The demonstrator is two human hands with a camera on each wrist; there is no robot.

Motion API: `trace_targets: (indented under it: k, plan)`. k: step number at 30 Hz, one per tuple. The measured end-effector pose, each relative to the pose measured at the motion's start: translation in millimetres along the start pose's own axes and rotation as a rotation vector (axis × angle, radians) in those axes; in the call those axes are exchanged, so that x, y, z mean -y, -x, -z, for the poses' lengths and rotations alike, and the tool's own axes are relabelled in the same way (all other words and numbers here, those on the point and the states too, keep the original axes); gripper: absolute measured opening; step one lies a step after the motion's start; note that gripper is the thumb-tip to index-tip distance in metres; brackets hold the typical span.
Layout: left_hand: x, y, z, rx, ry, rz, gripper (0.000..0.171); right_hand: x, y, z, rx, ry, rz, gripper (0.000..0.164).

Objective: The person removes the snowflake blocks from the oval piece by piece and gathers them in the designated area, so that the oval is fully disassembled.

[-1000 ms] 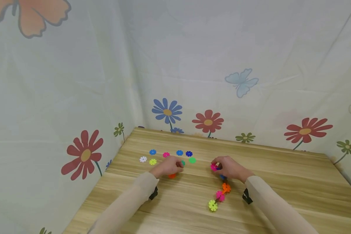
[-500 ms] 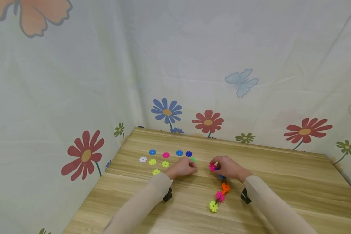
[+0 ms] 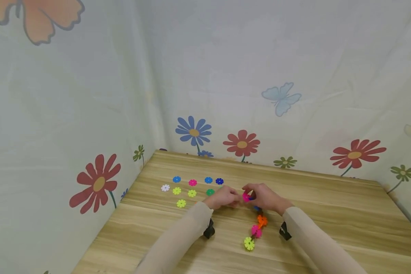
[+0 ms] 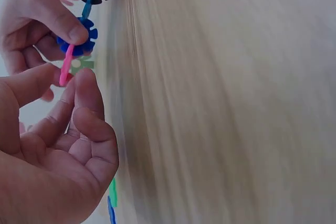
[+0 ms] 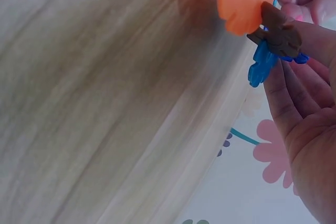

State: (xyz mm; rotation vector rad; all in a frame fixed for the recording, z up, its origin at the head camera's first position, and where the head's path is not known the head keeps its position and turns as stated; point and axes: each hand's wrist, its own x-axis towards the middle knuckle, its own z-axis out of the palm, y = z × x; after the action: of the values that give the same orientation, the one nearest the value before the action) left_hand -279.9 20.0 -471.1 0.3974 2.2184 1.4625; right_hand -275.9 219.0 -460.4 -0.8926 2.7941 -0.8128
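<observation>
Landmark is the orange disc [image 3: 262, 221], mid-way along a linked chain [image 3: 256, 231]. Right hand [image 3: 265, 197] is just beyond it, grip clamped on the dark blue disc [image 4: 91, 39], thumb pressed on its face; the far pink disc [image 3: 246, 197] sticks out from that one. Left hand [image 3: 222, 197] is beyond and left of the orange disc, thumb and index tips bent in at the far pink disc's edge; can't tell if they touch it or pinch another piece. Between right hand and orange disc: light blue disc [image 5: 260, 67] and brown disc [image 5: 286, 39]. Yellow disc [image 3: 246, 242] ends the chain, nearer the person than the orange disc. Loose discs [image 3: 176, 190] lie flat, left of and beyond it.

Risks, my judgement: a sideways push on the far pink disc could twist it out of its slot; a harder pinch could slip on the thin rim; lifting could let the trailing weight pop a joint near the orange disc.

Materials: discs look like thin smooth plastic, round, rims notched into petals, small centre hole, joined at angles edge-to-slot. Tabletop [image 3: 311, 190] under the orange disc is streaky wood-grain; backdrop [image 3: 294, 45] beyond it is creased, flower-printed sheeting.
</observation>
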Motion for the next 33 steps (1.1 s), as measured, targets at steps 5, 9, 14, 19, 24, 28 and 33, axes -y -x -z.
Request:
trace_targets:
  k: [5, 9, 14, 19, 24, 28, 33]
  plan:
    - [1.4, -2.6, -3.6, 0.013, 0.013, 0.02, 0.021, 1.3, 0.2, -2.4, 0.005, -0.012, -0.005, 0.045]
    - [2.3, -4.8, -5.0, 0.016, 0.011, 0.024, 0.021, 1.6, 0.7, -2.7, 0.003, -0.008, 0.004, 0.045]
    - [1.7, -4.9, -6.3, 0.018, 0.001, 0.013, 0.022, 1.9, 1.7, -2.2, 0.006, -0.014, 0.008, 0.045]
    - [1.2, -4.4, -7.6, 0.016, 0.006, 0.017, 0.022, 0.7, 2.8, -2.6, 0.008, -0.019, -0.003, 0.044]
    - [2.4, -4.9, -8.5, 0.016, 0.02, 0.021, 0.021, -0.8, 6.3, -2.5, 0.018, -0.014, -0.013, 0.042]
    - [4.5, -6.0, -7.7, 0.009, 0.017, 0.022, 0.02, -3.1, 10.5, -2.8, 0.039, -0.006, -0.035, 0.045]
    - [7.3, -7.2, -5.4, 0.008, -0.003, 0.018, 0.018, -4.8, 16.4, -1.1, 0.061, -0.009, -0.058, 0.046]
